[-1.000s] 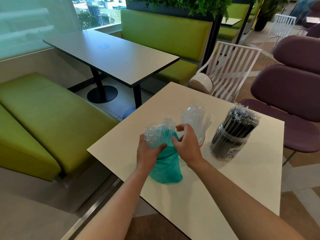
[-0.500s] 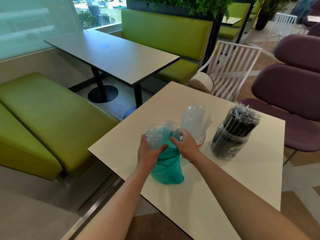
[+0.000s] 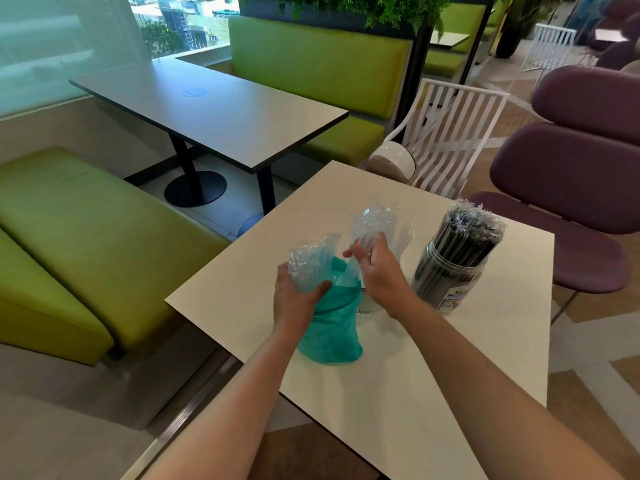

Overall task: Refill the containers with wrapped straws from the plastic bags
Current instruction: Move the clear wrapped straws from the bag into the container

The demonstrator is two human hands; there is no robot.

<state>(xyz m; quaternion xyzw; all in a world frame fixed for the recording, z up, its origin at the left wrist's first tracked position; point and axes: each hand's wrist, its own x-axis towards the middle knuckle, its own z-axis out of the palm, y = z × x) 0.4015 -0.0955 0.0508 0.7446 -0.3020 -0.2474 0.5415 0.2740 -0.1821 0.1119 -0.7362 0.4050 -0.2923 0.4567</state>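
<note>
A teal plastic bag stands on the cream table. A bundle of clear wrapped straws sticks out of its mouth. My left hand grips the bag's neck around that bundle. My right hand pinches a few wrapped straws above the bag's right side. Behind it stands a clear container, mostly hidden, with clear wrapped straws standing in it. To the right is a clear jar packed with black wrapped straws.
A white slatted chair stands at the table's far corner. Purple seats are on the right, a green bench on the left. A dark table stands beyond.
My right hand has risen from the bag's mouth and moved right, with a few straws between its fingers. The left hand has kept its grip on the bag.
</note>
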